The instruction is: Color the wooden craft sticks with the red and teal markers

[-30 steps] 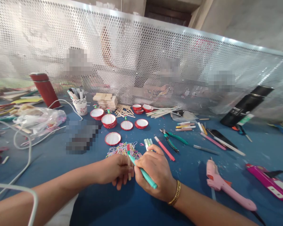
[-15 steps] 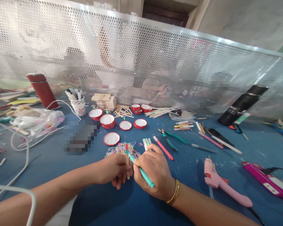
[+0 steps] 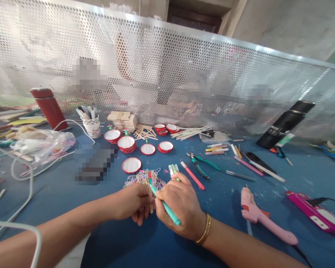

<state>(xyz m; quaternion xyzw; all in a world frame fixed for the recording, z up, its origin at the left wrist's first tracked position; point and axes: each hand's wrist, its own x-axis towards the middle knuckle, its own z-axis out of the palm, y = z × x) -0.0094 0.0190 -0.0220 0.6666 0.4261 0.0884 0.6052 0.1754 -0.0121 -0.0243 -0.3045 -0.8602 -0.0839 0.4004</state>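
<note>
My left hand (image 3: 136,204) is closed on a wooden craft stick (image 3: 151,209) held upright, its top end coloured red with a green band below. In my right hand (image 3: 180,206) a teal felt-tip marker (image 3: 171,212) is gripped like a pen, its tip against the green part of the stick. Just behind the hands lies a pile of small coloured rubber bands (image 3: 134,178). A few pale green markers (image 3: 173,169) show past my right fingers. Beyond the pile rests a red-rimmed white disc (image 3: 131,165).
Stacked red-rimmed discs (image 3: 126,143), craft sticks (image 3: 145,131) and a marker cup (image 3: 92,126) stand farther back. Rightward lie a red marker (image 3: 193,176), green-handled pliers (image 3: 198,165), a pink glue gun (image 3: 264,216) and a black bottle (image 3: 286,124). A white cable (image 3: 30,182) loops at left.
The teal marker and my right hand have shifted slightly left along the stick, the marker's tip a little higher on the green part. My left hand keeps its hold.
</note>
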